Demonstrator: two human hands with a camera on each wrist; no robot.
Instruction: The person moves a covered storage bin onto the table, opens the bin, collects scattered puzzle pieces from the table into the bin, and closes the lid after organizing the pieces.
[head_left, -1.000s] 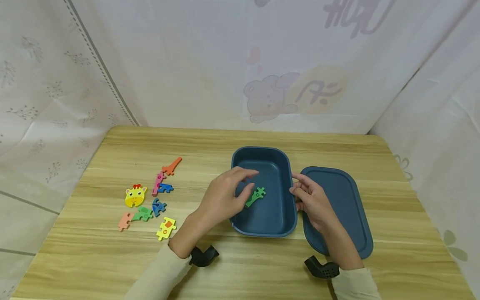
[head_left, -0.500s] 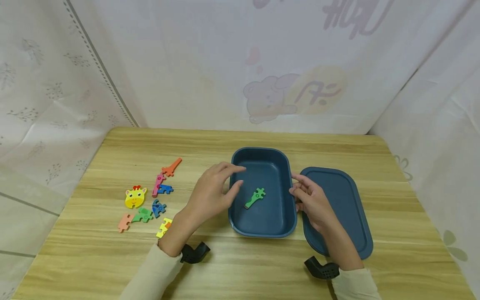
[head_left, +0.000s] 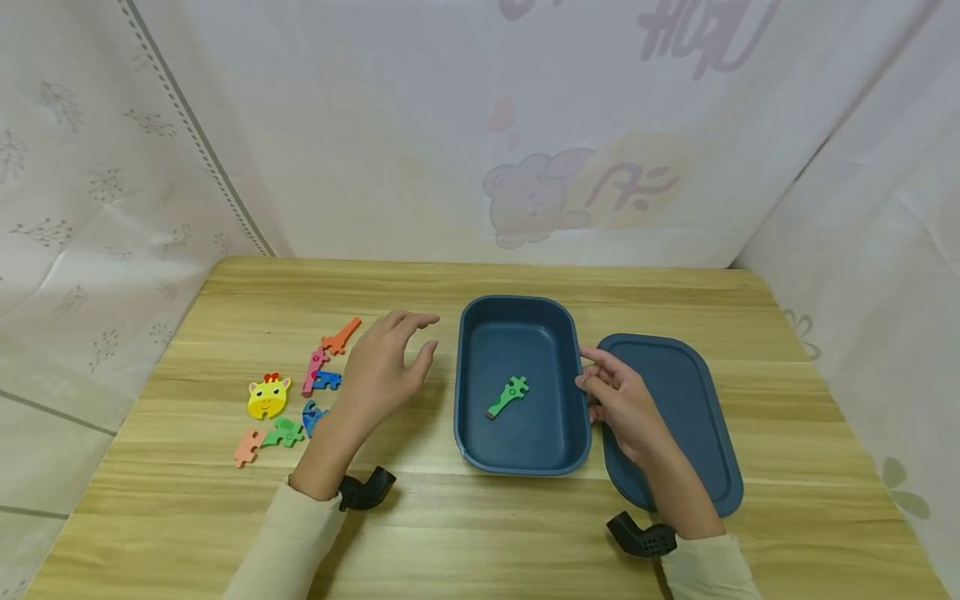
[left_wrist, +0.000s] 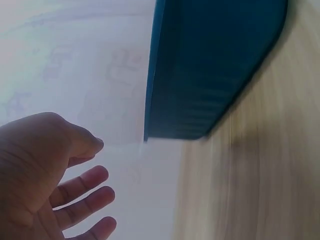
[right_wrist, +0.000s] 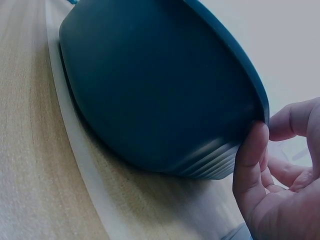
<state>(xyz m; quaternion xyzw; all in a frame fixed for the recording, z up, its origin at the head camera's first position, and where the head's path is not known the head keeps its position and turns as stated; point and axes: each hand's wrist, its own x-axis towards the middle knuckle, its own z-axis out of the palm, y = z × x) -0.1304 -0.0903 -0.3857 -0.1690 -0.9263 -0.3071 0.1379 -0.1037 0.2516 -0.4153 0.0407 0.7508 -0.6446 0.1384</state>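
My left hand (head_left: 378,367) is over the table left of the dark blue box (head_left: 536,437), thumb and fingers spread apart with nothing between them. In the left wrist view its fingers (left_wrist: 85,202) are apart from the box wall. At the box's right side my right hand (head_left: 622,408) pinches the rim, thumb against the outer wall in the right wrist view, where the box (right_wrist: 150,90) fills much of the picture. Inside the box lies one green puzzle piece (head_left: 508,397). Near my left hand are an orange piece (head_left: 341,336), a pink one (head_left: 314,372) and a blue one (head_left: 327,381).
Further left lie a yellow giraffe-head piece (head_left: 268,397), a green piece (head_left: 283,432), a peach piece (head_left: 249,447) and another blue piece (head_left: 311,417) partly behind my left forearm. A flat blue lid (head_left: 686,408) lies right of the box, partly under my right forearm.
My left hand has moved left, from over the box to beside the loose puzzle pieces. A yellow piece is now hidden by that arm. The right hand stays at the rim.
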